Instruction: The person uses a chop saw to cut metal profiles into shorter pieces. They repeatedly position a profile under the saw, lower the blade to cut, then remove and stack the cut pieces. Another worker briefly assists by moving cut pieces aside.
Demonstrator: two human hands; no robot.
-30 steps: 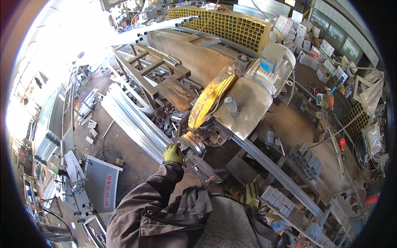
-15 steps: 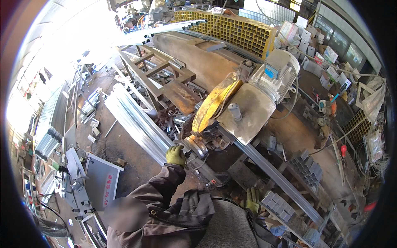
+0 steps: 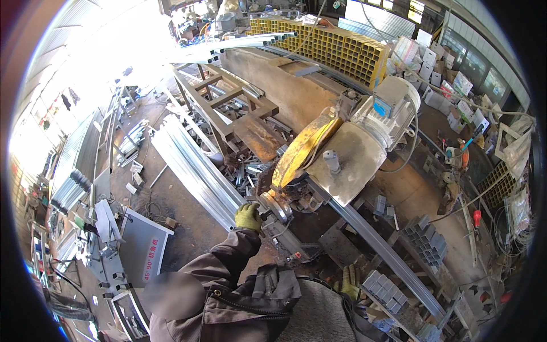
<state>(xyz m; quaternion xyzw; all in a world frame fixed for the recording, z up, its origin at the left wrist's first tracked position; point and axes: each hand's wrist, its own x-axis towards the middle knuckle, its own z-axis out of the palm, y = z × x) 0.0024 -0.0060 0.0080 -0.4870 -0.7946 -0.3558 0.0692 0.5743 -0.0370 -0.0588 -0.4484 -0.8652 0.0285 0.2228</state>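
Note:
My left hand (image 3: 248,218), in a yellow-green work glove, is closed at the handle end of a round metal clamp wheel (image 3: 276,206); the handle is mostly hidden by the glove. Just beyond the wheel stands a cut-off saw with a yellow blade guard (image 3: 305,149) and a grey motor (image 3: 390,108). Long grey metal profiles (image 3: 382,245) run from under the saw toward the lower right. My right hand (image 3: 349,283), gloved alike, is low beside my body with its fingers stretched out, next to a stack of short cut tubes (image 3: 384,292). Nothing shows in it.
Long shiny tubes (image 3: 194,171) lie left of the saw, by a rusty steel frame (image 3: 228,102). A grey panel with red lettering (image 3: 138,248) stands at left. More cut pieces (image 3: 426,239) are stacked at right. Yellow square tubes (image 3: 319,48) are piled at the back.
The whole scene has shifted slightly right and down in the picture as the view turned. My left hand stays at the clamp handle, and my right hand keeps its place by the cut tubes.

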